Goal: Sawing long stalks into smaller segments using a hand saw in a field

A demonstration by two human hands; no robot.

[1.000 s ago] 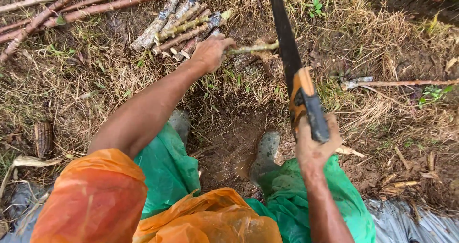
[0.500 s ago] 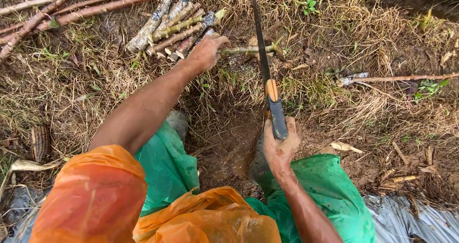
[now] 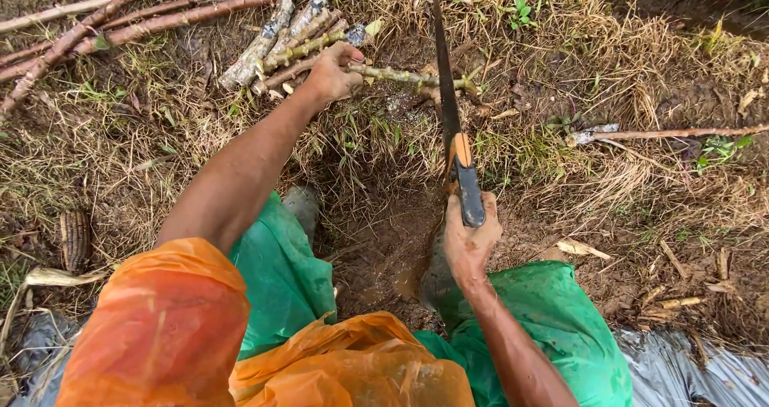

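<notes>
My right hand grips the black and orange handle of a long hand saw, whose dark blade points away from me over the ground. The blade crosses a knobbly green-brown stalk that lies sideways on the dry grass. My left hand holds the left end of that stalk, pressing it down. Right behind my left hand lies a pile of short cut stalk pieces.
Long reddish-brown stems lie across the top left. Another thin stem lies at the right. My knees in green trousers and muddy boots frame a wet muddy patch. Grey plastic sheet is at the bottom right.
The saw swung left and down until its blade lies across the stalk. My right hand moved left and closer to me. My left hand stayed on the stalk.
</notes>
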